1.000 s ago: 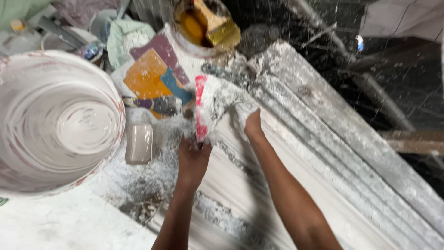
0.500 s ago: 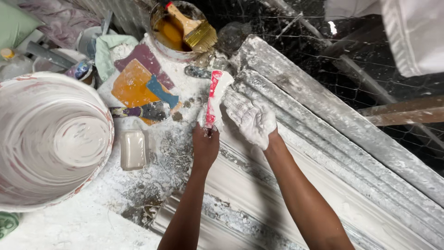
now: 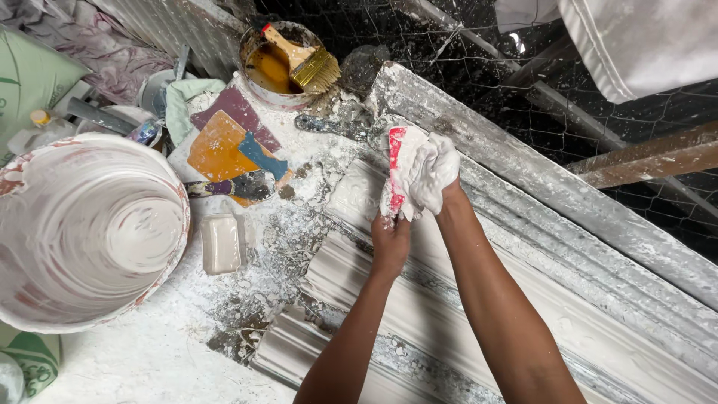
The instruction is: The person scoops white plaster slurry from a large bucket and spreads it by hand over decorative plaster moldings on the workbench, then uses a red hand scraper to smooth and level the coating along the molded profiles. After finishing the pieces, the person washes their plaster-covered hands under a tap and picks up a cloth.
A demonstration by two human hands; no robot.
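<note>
Head view, now: both hands closed on a plaster-caked white cloth with a red stripe. Left hand gripping the cloth's lower end, fingers curled tight around it. Right hand bunched over the upper end, so coated in white that fingers and fabric blur together; probably clenched around the wad, though hard to tell apart. Cloth held just above the long white moulded strip running diagonally beneath the fingers, touching or very nearly touching its ridge.

As for progress: moulding beneath and behind the wrists already coated white and fairly smooth; grey, crusted patches left along the metal form beyond the right fingers and at the broken near end below the left wrist. Much smoothing seemingly done, edges and far length left rough.

Left of the fingers: big white-smeared bucket, a pale block, a scraper on orange card. Above the fingers: a tin of yellowish liquid with a brush resting across it.

Against the earlier frames: cloth gathered tighter now, from a hanging, stretched strip into a compact wad; right hand closed over it instead of lying open beside it; hands a little farther from the bucket along the moulding; bucket, block and tin unmoved
</note>
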